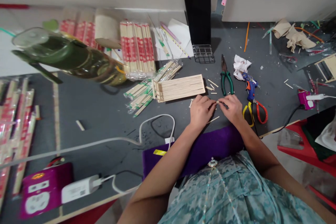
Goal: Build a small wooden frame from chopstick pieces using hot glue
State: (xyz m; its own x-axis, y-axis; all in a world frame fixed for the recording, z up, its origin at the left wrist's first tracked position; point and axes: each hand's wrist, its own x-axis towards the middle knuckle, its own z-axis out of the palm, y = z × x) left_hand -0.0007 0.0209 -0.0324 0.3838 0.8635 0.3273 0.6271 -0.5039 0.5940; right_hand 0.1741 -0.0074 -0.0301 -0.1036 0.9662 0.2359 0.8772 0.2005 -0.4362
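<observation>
My left hand [202,110] and my right hand [231,106] meet over the grey table, fingertips pinched together. Between them is a small piece of wooden stick [217,102], mostly covered by the fingers. Just beyond my left hand lies a tray-like frame of glued wooden sticks [181,87]. Short cut stick pieces [212,85] are scattered beside the frame's right end. Green-handled pliers [224,77] rest past my fingertips. To the right of my right hand are a blue glue gun [251,89] and a cutter with red and yellow handles [261,112].
Wrapped chopsticks [138,49] and a dark green bottle [70,56] stand at the back left. A phone [198,10] leans upright in a wire stand. A white cable [105,141] crosses the left side, near a purple power adapter [47,189]. Purple cloth [217,143] lies along the front edge.
</observation>
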